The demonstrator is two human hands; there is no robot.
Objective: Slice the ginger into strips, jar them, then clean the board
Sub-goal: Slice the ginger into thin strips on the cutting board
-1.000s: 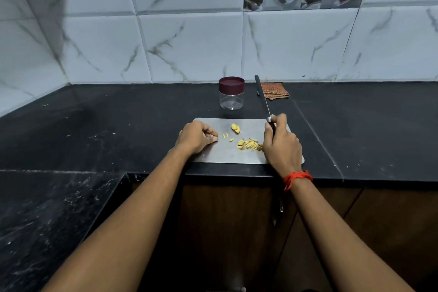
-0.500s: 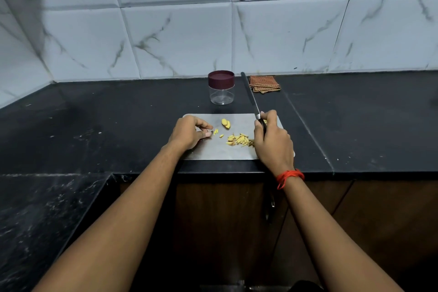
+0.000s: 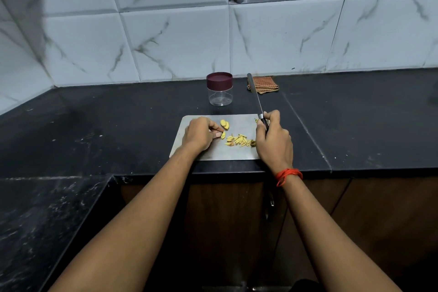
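Left hand (image 3: 201, 135) sits on the left part of the steel board (image 3: 213, 153), fingers curled, thumb and forefinger tips pinching 1 small ginger piece (image 3: 223, 135) down on the board. Right hand (image 3: 273, 140) is clenched round the knife (image 3: 256, 98) handle at the board's right edge. The blade points away toward the counter's back edge, its tip overlapping the cloth (image 3: 264, 84) in view; whether it is lifted I cannot tell.

Ginger strips (image 3: 239, 140) lie in a loose pile at mid-board, between the 2 hands. 2 ginger slices (image 3: 224, 124) lie near the board's back edge, just beyond the left fingertips.

The jar (image 3: 219, 89) has a clear body and a maroon lid, lid on. It stands upright on the black counter (image 3: 118, 125) behind the board, apart from it. The folded cloth lies at the counter's back edge, right of the jar. A red thread (image 3: 288, 175) circles the right wrist.
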